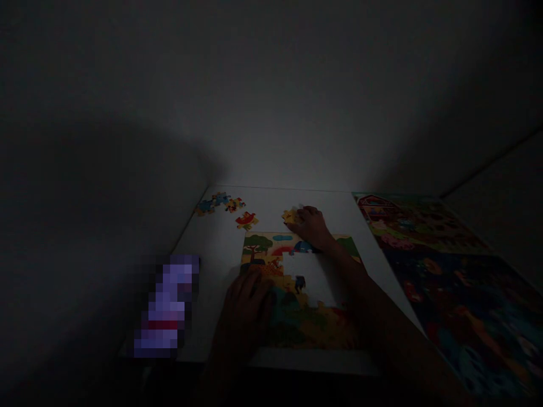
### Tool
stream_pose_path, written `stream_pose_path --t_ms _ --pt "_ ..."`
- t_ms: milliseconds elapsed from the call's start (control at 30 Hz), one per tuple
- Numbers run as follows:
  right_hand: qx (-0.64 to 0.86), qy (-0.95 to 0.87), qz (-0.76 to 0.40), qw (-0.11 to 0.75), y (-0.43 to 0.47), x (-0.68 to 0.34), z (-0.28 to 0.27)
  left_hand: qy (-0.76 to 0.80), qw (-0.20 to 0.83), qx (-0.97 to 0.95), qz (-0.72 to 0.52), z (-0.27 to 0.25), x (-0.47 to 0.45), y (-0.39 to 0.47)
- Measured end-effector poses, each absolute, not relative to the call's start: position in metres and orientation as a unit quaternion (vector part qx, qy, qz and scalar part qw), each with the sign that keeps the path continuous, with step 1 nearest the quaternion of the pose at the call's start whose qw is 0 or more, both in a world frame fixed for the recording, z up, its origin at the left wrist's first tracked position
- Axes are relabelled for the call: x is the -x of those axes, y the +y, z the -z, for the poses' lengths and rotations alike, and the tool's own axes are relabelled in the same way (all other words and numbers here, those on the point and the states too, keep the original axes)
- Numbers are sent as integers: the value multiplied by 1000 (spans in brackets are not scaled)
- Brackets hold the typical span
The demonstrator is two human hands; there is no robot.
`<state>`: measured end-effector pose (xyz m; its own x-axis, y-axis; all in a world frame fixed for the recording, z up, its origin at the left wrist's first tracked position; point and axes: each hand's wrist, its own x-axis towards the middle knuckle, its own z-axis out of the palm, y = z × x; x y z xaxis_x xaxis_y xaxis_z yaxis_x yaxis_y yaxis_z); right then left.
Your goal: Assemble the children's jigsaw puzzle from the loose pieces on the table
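A partly assembled jigsaw puzzle (305,322) with an animal scene lies on the white table, a pale gap in its middle. My left hand (248,297) rests on the puzzle's left side, fingers lying flat and apart. Beyond the top edge, my right hand (311,223) has its fingers closed at a yellow puzzle piece (289,216); the dim light hides part of the grip. To the left lies a loose red and yellow piece (246,220). Farther back are several blue and yellow pieces (220,199).
A finished farm picture (407,220) and a dark blue picture (462,305) cover the table's right side. Near the left edge sits a bright pixelated object (167,305). A white wall (275,124) rises behind the table (207,254). The scene is very dark.
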<state>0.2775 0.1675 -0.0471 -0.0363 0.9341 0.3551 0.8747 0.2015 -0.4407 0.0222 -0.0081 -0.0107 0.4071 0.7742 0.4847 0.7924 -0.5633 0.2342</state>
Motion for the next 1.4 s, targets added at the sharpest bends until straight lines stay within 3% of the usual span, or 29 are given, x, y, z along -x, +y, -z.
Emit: stream_pose_path --t_ms 500,1067,1400 --pt "699 -683 -50 207 153 -280 28 -468 11 837 285 14 -21 -7" --pt "649 -691 -157 278 157 -304 26 -469 10 837 284 15 -21 -6" --pt "627 -703 -63 329 161 -288 27 -468 23 836 285 13 -21 -8"
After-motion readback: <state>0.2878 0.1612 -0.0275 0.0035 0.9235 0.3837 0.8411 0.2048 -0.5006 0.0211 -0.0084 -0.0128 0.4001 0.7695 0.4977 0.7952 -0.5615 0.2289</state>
